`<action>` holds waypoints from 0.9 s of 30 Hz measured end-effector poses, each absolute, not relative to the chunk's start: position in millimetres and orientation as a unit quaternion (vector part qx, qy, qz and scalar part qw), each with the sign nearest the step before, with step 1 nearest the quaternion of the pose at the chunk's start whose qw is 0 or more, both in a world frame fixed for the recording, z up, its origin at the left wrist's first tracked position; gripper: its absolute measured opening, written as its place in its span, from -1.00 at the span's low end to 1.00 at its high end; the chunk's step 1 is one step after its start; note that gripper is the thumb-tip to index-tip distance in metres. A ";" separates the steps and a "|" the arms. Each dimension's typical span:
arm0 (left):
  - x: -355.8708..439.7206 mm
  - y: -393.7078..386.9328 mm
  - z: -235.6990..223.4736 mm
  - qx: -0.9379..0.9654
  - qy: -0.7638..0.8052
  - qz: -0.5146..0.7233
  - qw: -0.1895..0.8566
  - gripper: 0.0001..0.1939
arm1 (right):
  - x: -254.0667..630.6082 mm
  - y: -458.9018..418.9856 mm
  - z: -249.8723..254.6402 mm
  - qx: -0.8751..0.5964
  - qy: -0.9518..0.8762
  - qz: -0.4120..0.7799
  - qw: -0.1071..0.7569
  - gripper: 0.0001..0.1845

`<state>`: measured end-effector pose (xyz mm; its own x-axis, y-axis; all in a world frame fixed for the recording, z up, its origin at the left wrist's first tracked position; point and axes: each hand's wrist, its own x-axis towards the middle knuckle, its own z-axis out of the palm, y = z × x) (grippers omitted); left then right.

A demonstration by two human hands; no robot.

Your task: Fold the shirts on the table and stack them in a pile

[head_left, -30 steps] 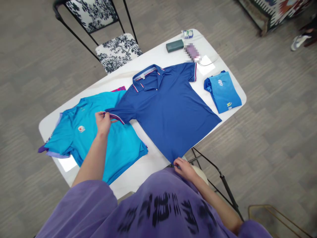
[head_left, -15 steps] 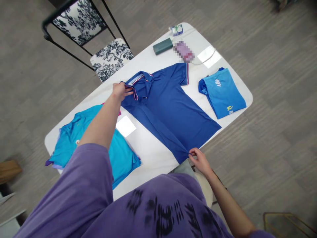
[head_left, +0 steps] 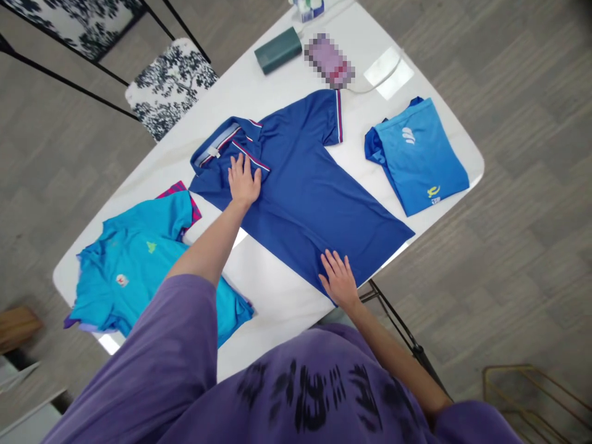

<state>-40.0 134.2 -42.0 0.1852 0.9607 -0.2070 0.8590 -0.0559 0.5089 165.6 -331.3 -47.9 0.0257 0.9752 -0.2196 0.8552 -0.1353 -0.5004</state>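
Note:
A dark blue polo shirt [head_left: 305,179] lies spread across the white table [head_left: 272,330], its collar with red and white stripes toward the upper left and its hem toward the lower right. My left hand [head_left: 244,183] rests flat on it just below the collar, fingers spread. Near the hem, my right hand [head_left: 338,276] lies on the fabric with its fingers stretched out. Neither hand grips the cloth. The near sleeve is not plainly visible. Some soft creases run across the shirt's front.
Left of the polo lie stacked turquoise shirts [head_left: 152,250], partly behind my left arm. A folded light blue shirt [head_left: 420,157] sits at the right end. Toward the far edge are a dark green box-shaped object [head_left: 278,50], a blurred pink item [head_left: 330,60] and a cable. A patterned chair [head_left: 171,86] stands beyond.
My left hand has let go of the collar and now lies flat below it, with the collar laid down. My right hand has released the hem corner and moved up-left onto the fabric.

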 end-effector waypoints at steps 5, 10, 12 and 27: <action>-36.0 123.5 -58.1 0.689 0.626 0.159 0.328 -0.14 | 182.0 -320.2 -69.7 -0.730 -0.599 0.318 0.090 -0.16; -33.5 144.1 -41.3 0.684 0.616 0.143 0.363 -0.14 | 184.9 -319.2 -63.9 -0.736 -0.572 0.352 0.092 -0.13; -25.2 147.5 -21.7 0.677 0.627 0.133 0.363 -0.07 | 177.8 -319.0 -56.3 -0.742 -0.569 0.342 0.090 -0.13; 29.0 -189.2 7.6 0.701 0.605 -0.021 0.376 0.01 | 269.0 -337.4 1.5 -0.750 -0.561 0.347 0.047 -0.16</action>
<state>29.0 -189.2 7.6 0.2669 0.8333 -0.4842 0.8641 0.0155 0.5030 269.0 -337.4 1.5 0.1291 0.8744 -0.4677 0.8087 -0.3658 -0.4606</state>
